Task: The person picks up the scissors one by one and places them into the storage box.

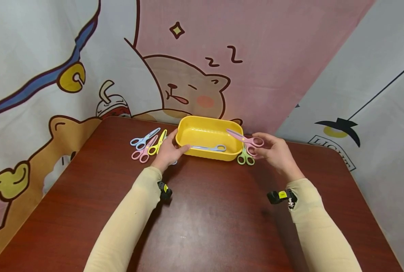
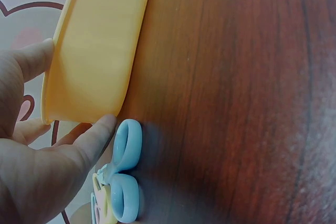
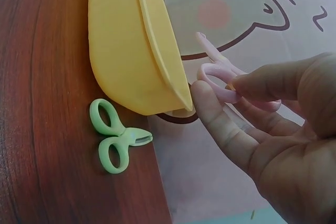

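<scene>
My left hand (image 1: 169,151) grips the left end of a yellow plastic tub (image 1: 208,154), thumb at the near rim and fingers round the end wall. In the left wrist view, light-blue scissors (image 2: 135,148) lie just beside those fingertips. With its thumb and fingers, my right hand (image 1: 277,154) pinches pink scissors (image 1: 244,139) by the handle loops, and their blades reach over the tub's right end. Inside the tub, along its near side, lies a pair of blue scissors (image 1: 206,148). Green scissors (image 3: 122,136) rest on the table against the tub's right end.
Left of the tub, blue scissors (image 1: 141,142), pink scissors (image 1: 142,154) and yellow scissors (image 1: 158,144) lie close together on the brown table (image 1: 202,211). A cartoon-printed cloth (image 1: 256,75) hangs right behind the table's back edge.
</scene>
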A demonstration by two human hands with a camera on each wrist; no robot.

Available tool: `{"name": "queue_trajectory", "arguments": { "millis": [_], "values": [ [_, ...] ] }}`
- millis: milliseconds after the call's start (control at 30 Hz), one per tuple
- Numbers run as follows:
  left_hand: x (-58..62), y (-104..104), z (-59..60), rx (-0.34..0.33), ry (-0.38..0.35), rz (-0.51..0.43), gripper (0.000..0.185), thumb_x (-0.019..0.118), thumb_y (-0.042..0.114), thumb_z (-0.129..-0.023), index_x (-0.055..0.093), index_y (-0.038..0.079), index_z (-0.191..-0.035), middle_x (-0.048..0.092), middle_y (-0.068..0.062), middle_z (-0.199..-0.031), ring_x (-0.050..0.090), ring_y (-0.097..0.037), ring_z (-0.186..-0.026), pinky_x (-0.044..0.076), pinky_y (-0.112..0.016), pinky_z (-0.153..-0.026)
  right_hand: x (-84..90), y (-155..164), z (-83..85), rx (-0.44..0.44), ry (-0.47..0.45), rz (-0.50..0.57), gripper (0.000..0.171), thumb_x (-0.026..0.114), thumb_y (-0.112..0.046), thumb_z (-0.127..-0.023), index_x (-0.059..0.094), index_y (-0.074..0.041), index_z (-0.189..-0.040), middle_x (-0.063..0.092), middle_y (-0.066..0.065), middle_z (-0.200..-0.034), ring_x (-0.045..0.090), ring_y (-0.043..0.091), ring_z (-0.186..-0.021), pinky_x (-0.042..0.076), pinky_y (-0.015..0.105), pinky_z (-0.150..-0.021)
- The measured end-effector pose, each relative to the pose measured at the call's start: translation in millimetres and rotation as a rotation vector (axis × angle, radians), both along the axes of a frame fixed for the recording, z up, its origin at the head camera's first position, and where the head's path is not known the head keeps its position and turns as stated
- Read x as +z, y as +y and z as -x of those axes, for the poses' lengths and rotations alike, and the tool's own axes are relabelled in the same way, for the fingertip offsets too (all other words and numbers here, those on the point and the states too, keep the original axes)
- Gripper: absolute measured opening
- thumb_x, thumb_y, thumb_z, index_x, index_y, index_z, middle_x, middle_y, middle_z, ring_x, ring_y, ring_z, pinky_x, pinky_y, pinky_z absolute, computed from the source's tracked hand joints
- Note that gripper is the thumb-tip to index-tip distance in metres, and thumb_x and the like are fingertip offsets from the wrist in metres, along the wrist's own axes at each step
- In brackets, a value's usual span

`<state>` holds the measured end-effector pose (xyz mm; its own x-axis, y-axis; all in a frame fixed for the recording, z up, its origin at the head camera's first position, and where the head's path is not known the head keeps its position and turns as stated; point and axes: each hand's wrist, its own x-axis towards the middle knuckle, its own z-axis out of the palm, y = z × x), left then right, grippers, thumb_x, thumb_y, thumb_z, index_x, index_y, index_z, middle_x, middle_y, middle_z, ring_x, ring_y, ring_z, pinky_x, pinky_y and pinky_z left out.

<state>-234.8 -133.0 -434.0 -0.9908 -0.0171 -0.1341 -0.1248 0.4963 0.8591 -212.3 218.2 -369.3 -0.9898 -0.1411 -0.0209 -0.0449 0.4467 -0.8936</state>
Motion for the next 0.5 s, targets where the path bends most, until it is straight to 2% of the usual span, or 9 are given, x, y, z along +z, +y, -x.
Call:
{"name": "queue_trajectory", "arguments": {
  "millis": [300,500],
  "values": [
    [0.6,1.2,0.3,0.0,-0.007,-0.016,0.089,0.074,0.032,-0.096,0.021,0.014,-0.166,0.032,-0.014,-0.166,0.047,-0.033,-0.14,0.04,-0.045,-0.118,5.1,-4.3,3.1,0.01,-0.007,-0.008,0.052,0.073,0.002,-0.093,0.057,-0.001,-0.143,0.064,0.029,-0.126,0.071,0.013,-0.084,0.064,0.035,-0.076],
    [0.8,1.3,-0.2,0.002,-0.013,-0.016,0.09,0.074,0.034,-0.097,0.021,0.014,-0.166,0.031,-0.014,-0.167,0.048,-0.033,-0.14,0.04,-0.045,-0.118,5.7,-5.8,7.9,0.021,-0.014,0.012,0.049,0.069,0.007,-0.094,0.057,0.001,-0.142,0.064,0.03,-0.125,0.073,0.013,-0.085,0.063,0.042,-0.08]
  ]
}}
